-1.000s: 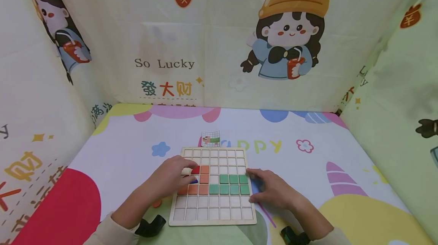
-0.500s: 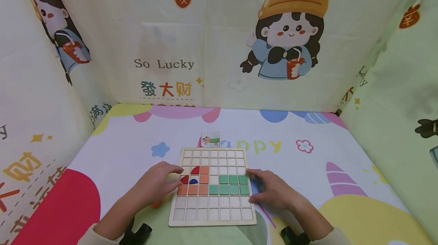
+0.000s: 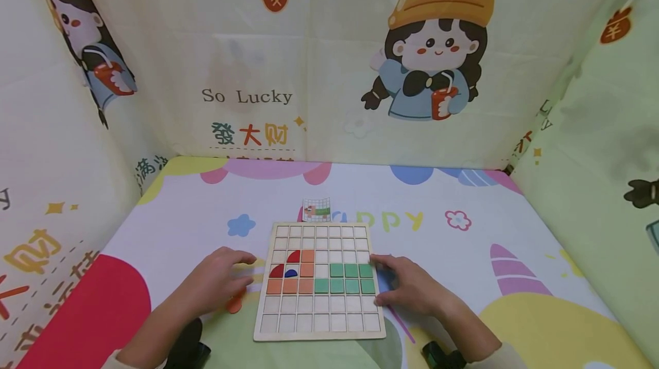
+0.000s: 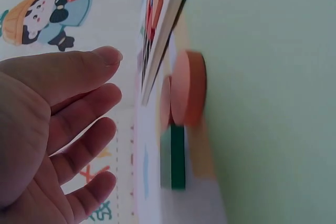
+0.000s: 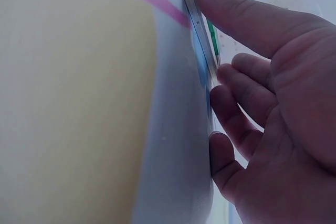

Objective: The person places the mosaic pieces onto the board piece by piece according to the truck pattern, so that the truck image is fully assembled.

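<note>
A wooden grid board (image 3: pixel 319 323) lies in front of me. On its left half sit orange squares (image 3: pixel 290 285), red quarter-round tiles (image 3: pixel 294 256) and a blue half-round tile (image 3: pixel 291 273). Green squares (image 3: pixel 352 270) fill cells on the right half. My left hand (image 3: pixel 218 277) is off the board's left edge, thumb and fingers apart, holding nothing. Close by it on the cloth are a round-edged orange piece (image 4: pixel 189 87), a second orange piece (image 4: pixel 166 103) and a green piece (image 4: pixel 173 156). My right hand (image 3: pixel 412 286) rests its thumb and fingertips against the board's right edge.
A small printed card (image 3: pixel 316 209) with a coloured grid stands right behind the board. Patterned cloth (image 3: pixel 195 226) covers the table, and printed fabric walls (image 3: pixel 329 71) enclose it at the back and both sides.
My left hand has drawn back leftward from over the board's red and blue tiles, uncovering them and the loose orange piece. The right hand stays at the board's edge.
</note>
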The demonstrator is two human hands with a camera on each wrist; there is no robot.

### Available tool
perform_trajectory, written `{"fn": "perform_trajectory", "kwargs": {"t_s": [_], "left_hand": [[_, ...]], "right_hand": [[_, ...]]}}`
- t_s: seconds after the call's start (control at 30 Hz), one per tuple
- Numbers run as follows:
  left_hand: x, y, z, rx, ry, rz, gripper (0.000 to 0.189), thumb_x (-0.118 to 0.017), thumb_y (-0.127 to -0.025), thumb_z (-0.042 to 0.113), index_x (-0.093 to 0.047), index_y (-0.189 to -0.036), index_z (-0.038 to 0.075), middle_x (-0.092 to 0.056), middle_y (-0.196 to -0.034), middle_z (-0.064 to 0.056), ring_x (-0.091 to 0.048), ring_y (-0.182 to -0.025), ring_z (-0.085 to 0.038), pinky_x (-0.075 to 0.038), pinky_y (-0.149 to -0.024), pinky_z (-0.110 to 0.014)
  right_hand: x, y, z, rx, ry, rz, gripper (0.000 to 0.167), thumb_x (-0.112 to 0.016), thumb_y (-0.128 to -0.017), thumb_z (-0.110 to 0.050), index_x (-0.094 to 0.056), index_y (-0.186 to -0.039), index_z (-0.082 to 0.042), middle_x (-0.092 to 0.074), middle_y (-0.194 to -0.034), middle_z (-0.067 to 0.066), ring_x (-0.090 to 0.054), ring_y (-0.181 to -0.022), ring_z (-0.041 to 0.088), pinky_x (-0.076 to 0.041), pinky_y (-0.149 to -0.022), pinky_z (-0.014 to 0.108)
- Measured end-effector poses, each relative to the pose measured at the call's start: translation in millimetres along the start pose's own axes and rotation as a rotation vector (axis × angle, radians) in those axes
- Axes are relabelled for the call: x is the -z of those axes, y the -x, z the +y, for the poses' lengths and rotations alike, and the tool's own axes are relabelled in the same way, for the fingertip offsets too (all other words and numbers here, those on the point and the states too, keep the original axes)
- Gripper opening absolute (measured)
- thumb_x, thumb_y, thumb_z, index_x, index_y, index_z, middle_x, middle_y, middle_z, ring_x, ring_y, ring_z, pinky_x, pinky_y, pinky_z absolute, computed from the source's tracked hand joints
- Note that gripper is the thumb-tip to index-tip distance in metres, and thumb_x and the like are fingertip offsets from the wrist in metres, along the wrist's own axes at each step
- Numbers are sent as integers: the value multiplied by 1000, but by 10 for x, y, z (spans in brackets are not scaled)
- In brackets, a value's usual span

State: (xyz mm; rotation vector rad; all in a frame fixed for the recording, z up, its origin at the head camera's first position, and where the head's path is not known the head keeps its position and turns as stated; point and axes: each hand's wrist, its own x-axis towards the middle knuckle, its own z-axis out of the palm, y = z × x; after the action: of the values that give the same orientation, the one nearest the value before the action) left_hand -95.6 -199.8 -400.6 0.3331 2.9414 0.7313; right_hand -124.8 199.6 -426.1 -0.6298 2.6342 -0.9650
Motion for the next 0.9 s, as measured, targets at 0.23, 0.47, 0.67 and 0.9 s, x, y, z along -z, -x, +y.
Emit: {"fn": "perform_trajectory", "kwargs": {"t_s": [0.23, 0.47, 0.67, 0.9], "left_hand": [[55, 62, -165, -17, -28, 1, 36, -82, -81, 19, -73, -113, 6, -68, -107, -2, -58, -103, -28, -51, -89, -48], [92, 133, -292, 63, -41, -34, 42, -87, -75, 24, -73, -112, 10, -66, -105, -1, -57, -103, -27, -54, -85, -48], [135, 164, -362, 72, -40, -76, 46, -90, -71, 25, -73, -111, 10, -65, -103, 1, -57, -101, -26, -53, -86, -48], [162, 161, -395, 89, -13, -126, 42, -92, -68, 23, -74, -105, 13, -65, -98, 4, -56, -98, -23, -53, -86, -48]], "right_hand": [[8, 6, -1, 3, 2, -2, 80, -88, -75, -33, -53, -143, -6, -60, -130, 11, -53, -119, 30, -40, -100, 54], [13, 7, -11, 6, 1, -5, 80, -88, -76, -32, -53, -143, -5, -61, -131, 11, -53, -120, 31, -39, -101, 55], [23, 11, -20, 2, 0, -9, 80, -88, -76, -32, -53, -143, -6, -61, -130, 12, -53, -120, 32, -39, -101, 56], [19, 7, -24, -2, -7, -13, 80, -88, -75, -32, -53, -143, -6, -60, -132, 11, -53, -120, 31, -39, -101, 55]]}}
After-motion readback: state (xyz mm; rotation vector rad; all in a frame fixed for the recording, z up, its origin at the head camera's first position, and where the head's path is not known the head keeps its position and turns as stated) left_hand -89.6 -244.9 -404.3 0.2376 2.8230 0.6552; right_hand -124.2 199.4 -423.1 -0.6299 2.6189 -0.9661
